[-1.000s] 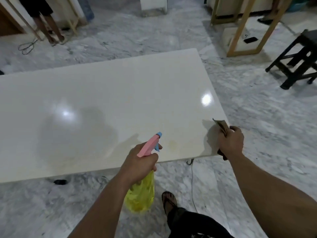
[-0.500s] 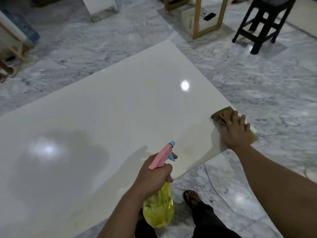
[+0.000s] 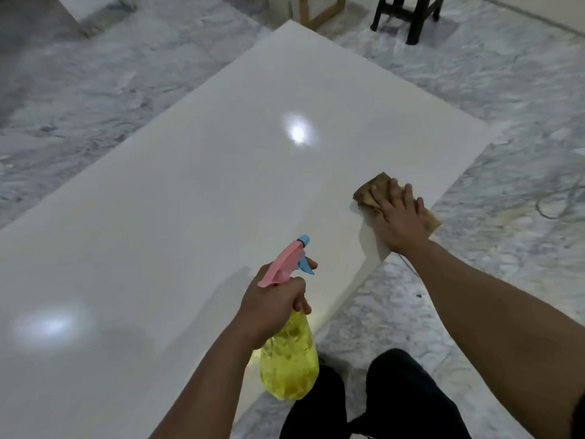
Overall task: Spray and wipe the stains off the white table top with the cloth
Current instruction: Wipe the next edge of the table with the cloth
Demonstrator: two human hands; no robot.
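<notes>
Your right hand (image 3: 399, 218) presses flat on the cloth (image 3: 372, 190), wiping; your left hand (image 3: 273, 304) grips the spray bottle (image 3: 289, 362). Most of the table top (image 3: 196, 185) beyond your hands looks unwiped.

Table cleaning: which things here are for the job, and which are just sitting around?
For the job:
spray bottle, gripped by the left hand
brown cloth, pressed flat under the right hand
white table top

Just sitting around:
dark stool
wooden frame
cable on the floor
</notes>
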